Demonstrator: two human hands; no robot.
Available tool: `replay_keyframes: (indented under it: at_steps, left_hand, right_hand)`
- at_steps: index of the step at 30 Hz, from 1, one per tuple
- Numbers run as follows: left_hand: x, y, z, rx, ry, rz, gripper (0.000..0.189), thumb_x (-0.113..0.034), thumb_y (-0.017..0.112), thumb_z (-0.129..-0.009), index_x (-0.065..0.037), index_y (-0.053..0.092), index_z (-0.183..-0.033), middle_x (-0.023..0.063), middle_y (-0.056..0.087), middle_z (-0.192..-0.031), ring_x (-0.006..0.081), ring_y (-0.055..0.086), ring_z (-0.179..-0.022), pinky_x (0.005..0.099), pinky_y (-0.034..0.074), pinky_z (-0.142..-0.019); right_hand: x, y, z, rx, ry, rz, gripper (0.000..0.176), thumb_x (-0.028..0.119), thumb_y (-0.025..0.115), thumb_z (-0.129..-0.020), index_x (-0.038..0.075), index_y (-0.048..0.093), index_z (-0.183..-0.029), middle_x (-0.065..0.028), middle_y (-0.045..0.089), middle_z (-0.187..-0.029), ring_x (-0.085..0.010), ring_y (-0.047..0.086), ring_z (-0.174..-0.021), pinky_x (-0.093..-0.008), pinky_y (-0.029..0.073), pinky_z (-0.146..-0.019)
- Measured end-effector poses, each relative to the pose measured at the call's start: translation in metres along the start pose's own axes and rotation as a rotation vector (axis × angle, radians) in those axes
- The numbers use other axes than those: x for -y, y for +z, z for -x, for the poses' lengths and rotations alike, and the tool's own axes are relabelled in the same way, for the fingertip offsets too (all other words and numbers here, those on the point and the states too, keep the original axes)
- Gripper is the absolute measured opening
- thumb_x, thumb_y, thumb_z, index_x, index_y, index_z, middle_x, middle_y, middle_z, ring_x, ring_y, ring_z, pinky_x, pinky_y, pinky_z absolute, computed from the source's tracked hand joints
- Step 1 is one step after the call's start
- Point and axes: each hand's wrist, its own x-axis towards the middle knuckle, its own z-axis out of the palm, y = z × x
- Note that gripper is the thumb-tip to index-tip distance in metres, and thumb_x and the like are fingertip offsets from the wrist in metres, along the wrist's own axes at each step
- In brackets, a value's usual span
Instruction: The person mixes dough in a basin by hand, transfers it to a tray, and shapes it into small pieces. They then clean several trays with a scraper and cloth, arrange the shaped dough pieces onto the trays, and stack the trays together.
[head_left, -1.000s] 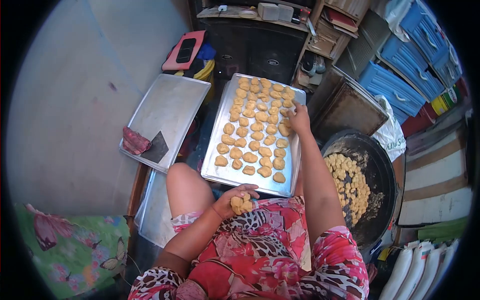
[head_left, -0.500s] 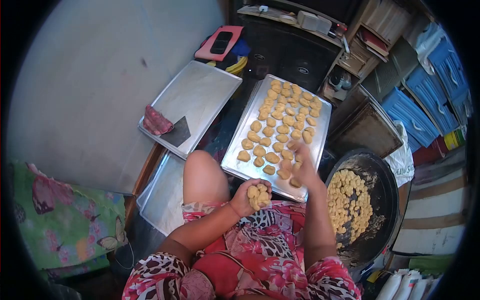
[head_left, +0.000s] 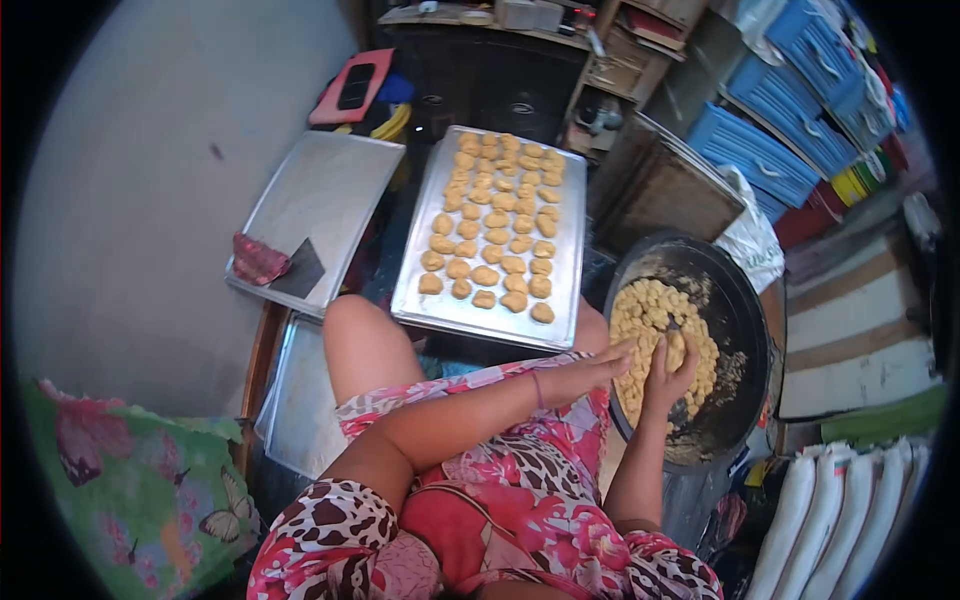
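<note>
A wide black basin (head_left: 745, 400) full of small yellow dough pieces (head_left: 640, 305) stands at my right side. Down in it, my right hand (head_left: 668, 378) has its fingers curled round a lump of dough (head_left: 677, 348). My left hand (head_left: 592, 374) reaches across my lap to the basin's near left side, its fingers stretched out; no dough shows in it, though its palm is partly hidden. In front of my knees lies a metal baking tray (head_left: 420, 300) with rows of rough dough balls (head_left: 486, 277) on it.
To the left, another metal tray (head_left: 335, 185) carries a dark red cloth (head_left: 260, 260) and a flat dark scraper (head_left: 302, 270). A further tray (head_left: 305, 400) lies beside my left knee. Blue drawers (head_left: 755, 150) and a white plastic bag (head_left: 750, 235) stand beyond the basin.
My view has turned right. My left hand, which held a clump of dough over my lap, has moved right to the basin. My right hand has gone from the tray into the basin.
</note>
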Motion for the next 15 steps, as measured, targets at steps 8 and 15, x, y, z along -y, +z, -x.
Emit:
replay_keyframes:
  at_steps: [8, 15]
  left_hand:
    - [-0.092, -0.112, 0.072, -0.99, 0.34, -1.994, 0.037, -0.026, 0.059, -0.086, -0.003, 0.062, -0.114, 0.0231, 0.049, -0.131, 0.0408, 0.041, -0.125, 0.0511, 0.027, -0.105]
    - [-0.116, -0.192, 0.112, -1.218, 0.335, -1.797, 0.068, -0.042, 0.044, -0.095, 0.003, 0.027, -0.143, 0.0254, 0.028, -0.148, 0.0384, 0.023, -0.14, 0.0511, 0.014, -0.114]
  right_hand:
    - [-0.015, 0.032, -0.014, 0.408, 0.001, -0.017, 0.069, 0.027, 0.068, -0.083, -0.001, 0.038, -0.138, -0.025, 0.041, -0.139, -0.0378, 0.04, -0.129, -0.0439, 0.029, -0.108]
    - [0.039, 0.164, -0.003, 0.728, -0.243, 0.088, 0.074, 0.045, 0.047, -0.093, 0.003, 0.019, -0.148, -0.0209, 0.018, -0.153, -0.0337, 0.016, -0.143, -0.0534, 0.008, -0.114]
